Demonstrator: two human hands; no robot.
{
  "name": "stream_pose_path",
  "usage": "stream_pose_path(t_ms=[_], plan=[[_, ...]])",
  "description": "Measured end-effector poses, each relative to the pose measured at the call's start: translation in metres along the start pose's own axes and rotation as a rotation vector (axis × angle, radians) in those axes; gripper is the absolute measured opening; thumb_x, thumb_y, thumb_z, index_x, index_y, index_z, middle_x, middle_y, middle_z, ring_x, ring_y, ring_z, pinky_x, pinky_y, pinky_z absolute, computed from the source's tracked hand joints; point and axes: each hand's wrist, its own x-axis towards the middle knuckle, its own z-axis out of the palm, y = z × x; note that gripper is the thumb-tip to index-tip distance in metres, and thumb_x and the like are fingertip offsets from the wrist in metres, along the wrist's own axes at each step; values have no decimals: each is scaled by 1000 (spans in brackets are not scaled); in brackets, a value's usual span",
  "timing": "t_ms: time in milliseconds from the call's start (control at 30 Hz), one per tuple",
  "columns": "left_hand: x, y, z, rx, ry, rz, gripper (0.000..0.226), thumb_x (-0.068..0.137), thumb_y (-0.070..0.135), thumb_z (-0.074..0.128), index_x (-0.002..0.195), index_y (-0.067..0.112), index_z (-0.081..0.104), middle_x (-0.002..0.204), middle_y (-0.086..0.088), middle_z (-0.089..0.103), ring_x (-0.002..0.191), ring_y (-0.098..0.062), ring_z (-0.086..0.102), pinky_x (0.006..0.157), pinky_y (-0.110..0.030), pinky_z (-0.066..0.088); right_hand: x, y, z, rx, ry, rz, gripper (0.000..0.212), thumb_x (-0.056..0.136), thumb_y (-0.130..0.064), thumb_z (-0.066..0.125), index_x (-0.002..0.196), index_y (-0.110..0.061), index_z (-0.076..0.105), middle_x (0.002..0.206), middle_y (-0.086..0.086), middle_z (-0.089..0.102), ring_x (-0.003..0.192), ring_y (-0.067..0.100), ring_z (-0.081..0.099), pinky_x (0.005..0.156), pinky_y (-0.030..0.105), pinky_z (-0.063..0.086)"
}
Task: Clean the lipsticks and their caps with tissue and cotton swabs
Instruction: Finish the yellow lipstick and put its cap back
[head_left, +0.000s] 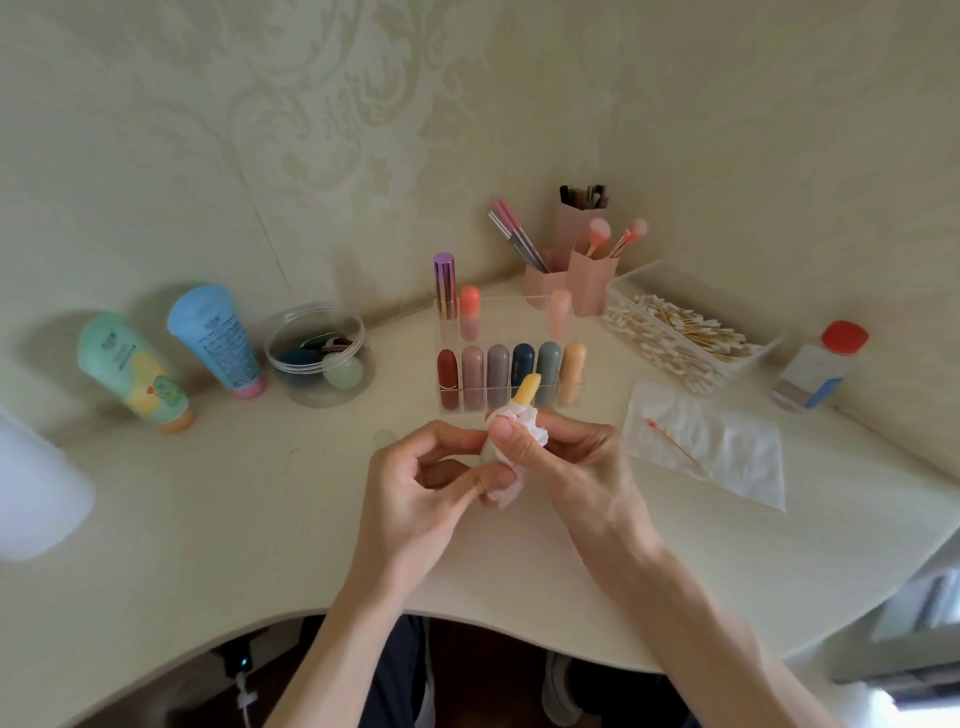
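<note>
Hands are meeting over the middle of the tabletop (208, 519), close to its near edge — the left hand (415, 483) is curling its fingers in against a crumpled white tissue (511, 447), and the right hand (566, 457) is clamping thumb and fingers around that same wad. A yellow lipstick (528, 388) is poking up out of the tissue, tip pointing away from the person. Just right of the hands, a flat tissue sheet (727, 447) is lying on the surface with a pink-tipped cotton swab (675, 447) resting across it. Just beyond the hands, a clear organizer (509, 332) is standing with a front row of coloured lipsticks (498, 374) and a few taller ones behind. Toward the left edge, a green tube (132, 369) and a blue tube (215, 340) are lying tilted, with a clear round tub (317, 353) beside them. Toward the right edge, a clear box of cotton swabs (680, 332) is sitting — and a small bottle with a red cap (821, 364) is standing past it. At the far corner, pink brush holders (576, 260) are standing against the wall.
</note>
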Motion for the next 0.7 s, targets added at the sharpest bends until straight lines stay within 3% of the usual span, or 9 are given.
stream_pose_path(t_ms=[167,333,433,500,600,700], plan=[[1,-2,-5,-118,-113,-61,26,82,24,77,89,-1,75,66,-14,70,55,-21,58,55,-25,46,0,-5,-3,7,-54,15,35,99,-22,70,86,11,73,75,30,71,71,42,72,76,41,60],[-1,-2,-9,-74,-266,-41,22,101,23,62,100,10,79,77,-12,69,66,-22,52,61,-26,45,2,-3,-3,-22,-67,-6,31,100,-17,70,86,11,73,75,30,71,65,47,71,71,50,61],[-1,0,-5,-76,-163,-38,19,92,17,72,109,7,74,91,-8,78,69,-25,64,67,-30,54,3,0,-3,-57,12,-17,26,97,-23,74,90,2,79,79,23,76,75,37,74,84,55,58],[0,0,-3,-40,-64,-17,31,79,13,84,106,5,71,94,-9,79,67,-25,69,69,-31,59,3,2,-3,-65,51,-8,23,94,-27,77,92,-4,81,78,20,76,79,34,73,90,51,57],[0,-1,-1,-14,-13,10,28,70,15,88,92,4,73,80,-13,77,61,-25,67,66,-30,58,2,3,-4,-68,22,-9,27,95,-27,76,91,-1,80,78,24,76,85,46,72,94,52,55],[-1,0,-3,-95,-26,-4,21,72,19,82,84,4,75,67,-12,71,54,-20,57,55,-25,50,2,1,-8,-11,-51,-3,35,99,-24,70,90,10,75,85,30,75,84,48,73,88,49,60]])
